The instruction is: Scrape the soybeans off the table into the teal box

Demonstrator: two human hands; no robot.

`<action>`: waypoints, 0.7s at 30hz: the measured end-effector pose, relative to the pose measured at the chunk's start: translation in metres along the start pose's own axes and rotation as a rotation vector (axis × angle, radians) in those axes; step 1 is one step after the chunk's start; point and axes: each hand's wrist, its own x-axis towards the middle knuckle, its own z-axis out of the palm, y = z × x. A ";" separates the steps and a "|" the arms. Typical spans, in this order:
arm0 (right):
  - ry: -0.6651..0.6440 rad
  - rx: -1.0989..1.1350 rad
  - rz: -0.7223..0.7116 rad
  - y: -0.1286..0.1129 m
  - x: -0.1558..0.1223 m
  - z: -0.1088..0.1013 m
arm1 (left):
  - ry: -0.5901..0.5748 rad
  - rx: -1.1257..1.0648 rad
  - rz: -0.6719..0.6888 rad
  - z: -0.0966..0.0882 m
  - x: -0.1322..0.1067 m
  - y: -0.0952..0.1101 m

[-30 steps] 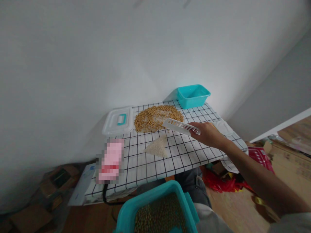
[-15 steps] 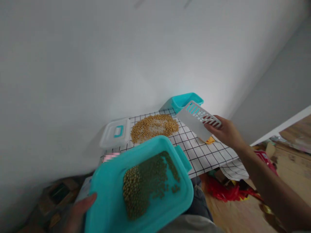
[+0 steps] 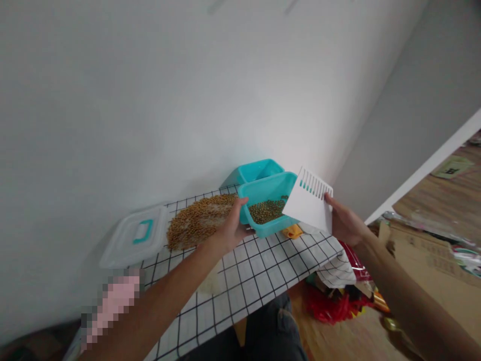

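Observation:
My left hand (image 3: 233, 228) grips the near left end of a turquoise plastic bin (image 3: 267, 230), thumb over the rim and fingers low on its outside. Small greenish-brown beans (image 3: 263, 211) lie in the bottom of the bin. My right hand (image 3: 347, 223) is closed on the edge of a white plastic panel with a row of slots (image 3: 306, 203). This panel is tilted and hides the right end of the bin. To the left of my left hand, yellow beans (image 3: 199, 220) that look like soybeans are spread on the table.
A second turquoise bin (image 3: 260, 169) stands behind, against the wall. A clear lid with a turquoise handle (image 3: 143, 231) lies left on the checked tablecloth (image 3: 259, 281). An orange cloth-like thing (image 3: 292, 231) sits under the panel. Cardboard (image 3: 424, 260) and red packaging (image 3: 330, 303) are on the floor at right.
The bin of greenish beans has moved from close in front of me to the back right of the table, in my left hand. My right hand has brought the slotted panel against its right end.

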 end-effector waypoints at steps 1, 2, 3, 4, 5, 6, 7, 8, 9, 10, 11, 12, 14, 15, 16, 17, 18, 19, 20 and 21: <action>-0.013 0.119 0.055 0.004 0.005 -0.001 | 0.019 -0.011 -0.007 0.005 0.013 -0.004; -0.013 0.223 0.093 0.009 0.011 -0.003 | 0.020 -0.016 0.000 0.010 0.025 -0.008; -0.007 0.316 0.121 0.013 0.017 -0.006 | 0.026 -0.022 0.004 0.013 0.035 -0.011; 0.003 0.397 0.141 0.018 0.024 -0.009 | 0.024 -0.027 0.005 0.017 0.044 -0.015; 0.016 0.471 0.157 0.022 0.031 -0.012 | 0.018 -0.032 0.001 0.020 0.051 -0.018; 0.026 0.544 0.174 0.027 0.038 -0.014 | 0.008 -0.036 -0.002 0.023 0.057 -0.021; 0.033 0.611 0.191 0.032 0.045 -0.016 | -0.005 -0.039 -0.003 0.025 0.062 -0.023; 0.036 0.668 0.207 0.036 0.052 -0.017 | -0.016 -0.039 -0.003 0.026 0.066 -0.026; 0.036 0.709 0.220 0.041 0.058 -0.017 | -0.021 -0.037 -0.003 0.026 0.069 -0.028; 0.032 0.735 0.229 0.045 0.063 -0.017 | -0.015 -0.032 -0.001 0.026 0.073 -0.031; 0.026 0.745 0.234 0.049 0.068 -0.016 | -0.001 -0.025 -0.001 0.024 0.075 -0.033; 0.024 0.744 0.235 0.052 0.072 -0.015 | 0.019 -0.019 0.000 0.022 0.078 -0.036; 0.028 0.737 0.230 0.058 0.077 -0.013 | 0.063 -0.007 0.008 0.015 0.085 -0.041; 0.034 0.735 0.226 0.060 0.078 -0.012 | 0.081 -0.001 0.014 0.012 0.088 -0.044; 0.041 0.731 0.223 0.061 0.079 -0.011 | 0.096 0.004 0.019 0.009 0.091 -0.046; 0.048 0.727 0.220 0.062 0.079 -0.010 | 0.107 0.011 0.022 0.007 0.094 -0.047; 0.054 0.721 0.219 0.062 0.078 -0.009 | 0.116 0.019 0.024 0.005 0.096 -0.048; 0.059 0.714 0.220 0.063 0.078 -0.009 | 0.122 0.029 0.026 0.003 0.097 -0.049; 0.062 0.705 0.220 0.062 0.077 -0.008 | 0.126 0.042 0.029 0.002 0.097 -0.048; 0.064 0.696 0.220 0.062 0.076 -0.008 | 0.128 0.058 0.037 0.001 0.097 -0.047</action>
